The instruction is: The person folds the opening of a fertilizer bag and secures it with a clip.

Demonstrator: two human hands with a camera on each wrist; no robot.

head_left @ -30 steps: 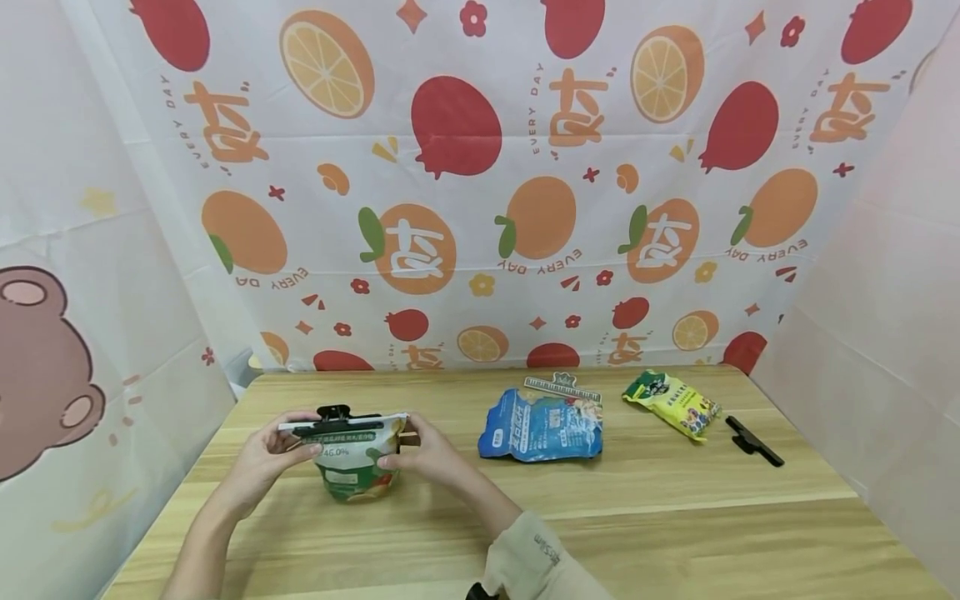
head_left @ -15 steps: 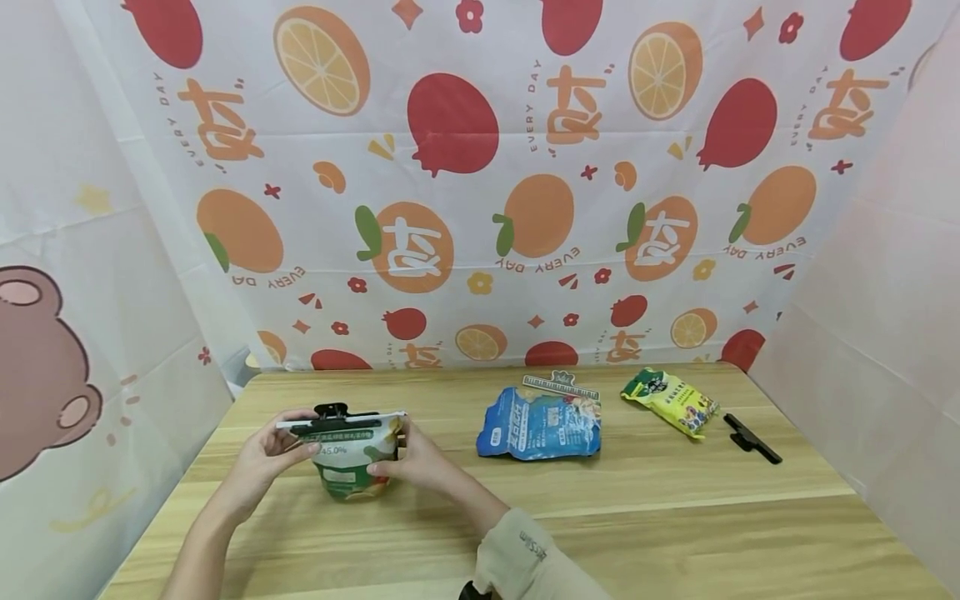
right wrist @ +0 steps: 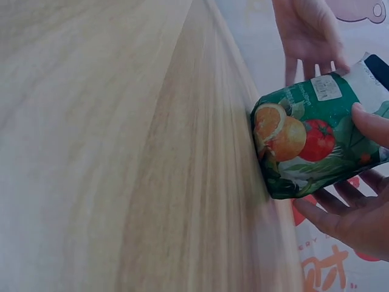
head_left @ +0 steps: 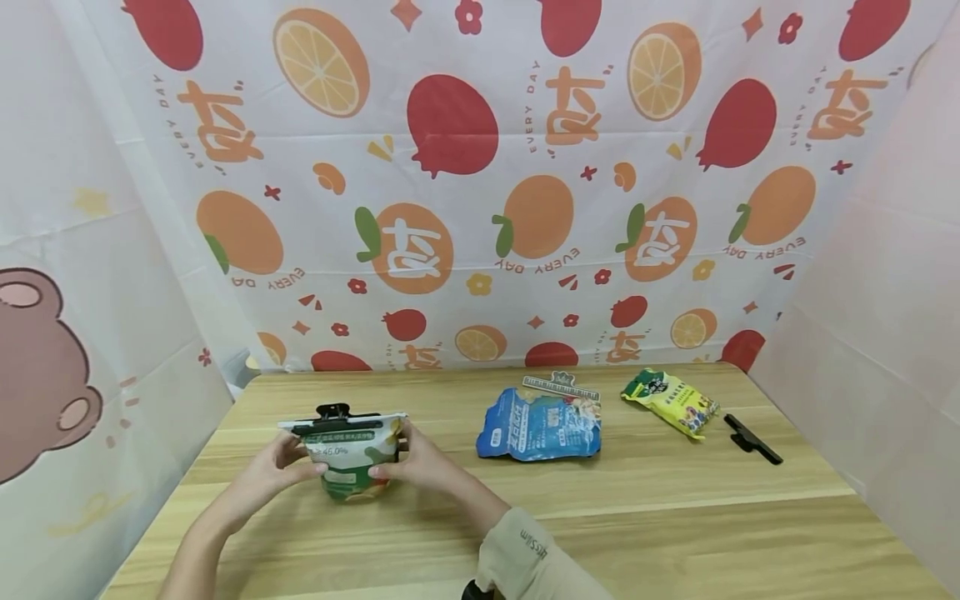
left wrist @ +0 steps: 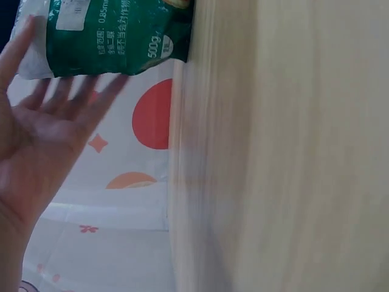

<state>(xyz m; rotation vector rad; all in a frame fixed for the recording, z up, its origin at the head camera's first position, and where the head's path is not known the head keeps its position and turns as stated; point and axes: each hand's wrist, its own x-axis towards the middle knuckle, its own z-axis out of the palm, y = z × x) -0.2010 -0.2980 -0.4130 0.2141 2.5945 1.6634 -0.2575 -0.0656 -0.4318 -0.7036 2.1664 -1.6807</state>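
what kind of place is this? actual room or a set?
Looks like a staged tabletop recording booth, though the wider room isn't visible: fruit-print backdrop sheet behind, bear-print side sheet on the left, wood-grain table in front.

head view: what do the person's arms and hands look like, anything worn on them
Both the left hand and right hand are bare, no gloves. The left forearm shows no sleeve. The right arm has a pale beige sleeve with small dark lettering. Something black shows beside it, too cut off to identify.
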